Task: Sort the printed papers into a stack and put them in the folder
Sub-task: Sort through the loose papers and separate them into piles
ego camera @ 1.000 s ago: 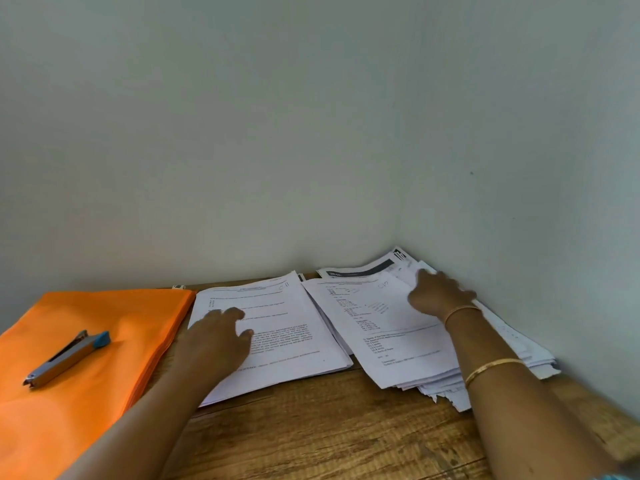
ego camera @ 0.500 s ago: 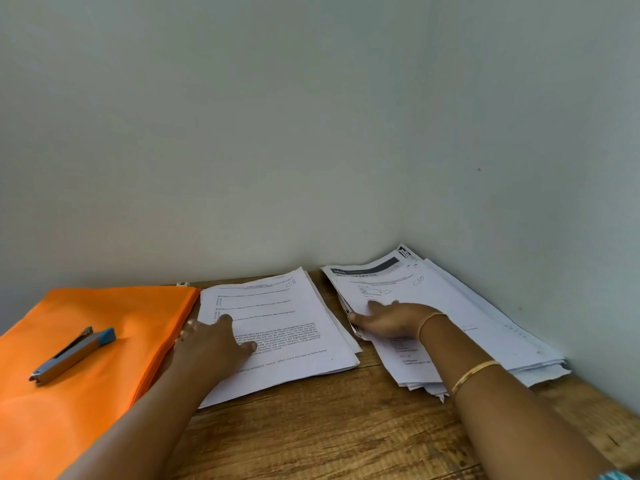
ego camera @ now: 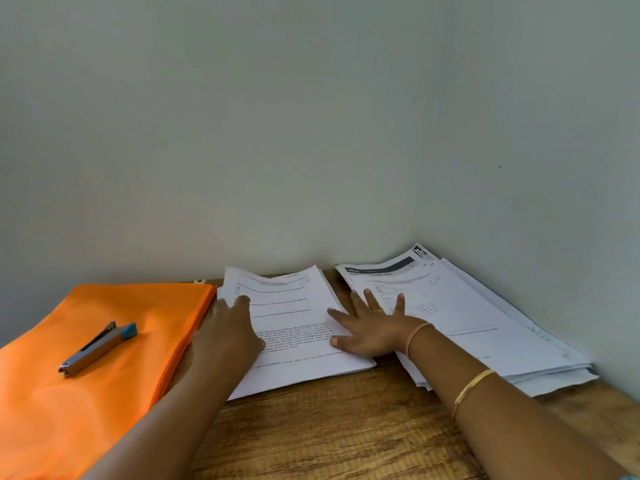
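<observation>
White papers (ego camera: 294,306) lie in two piles on the counter (ego camera: 329,427), beside the orange folder (ego camera: 104,358). They look thin, floppy and slippery, so hold them by the edges. The right hand (ego camera: 370,327) presses flat, fingers (ego camera: 369,299) spread. The left hand (ego camera: 228,337) touches one pile's edge, and I cannot tell if it grips.

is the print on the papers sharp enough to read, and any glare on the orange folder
Head view: soft, even light, no hard shadows; the orange folder shows only a mild pale sheen near its front; print on the left paper stack is soft, mostly unreadable.
</observation>
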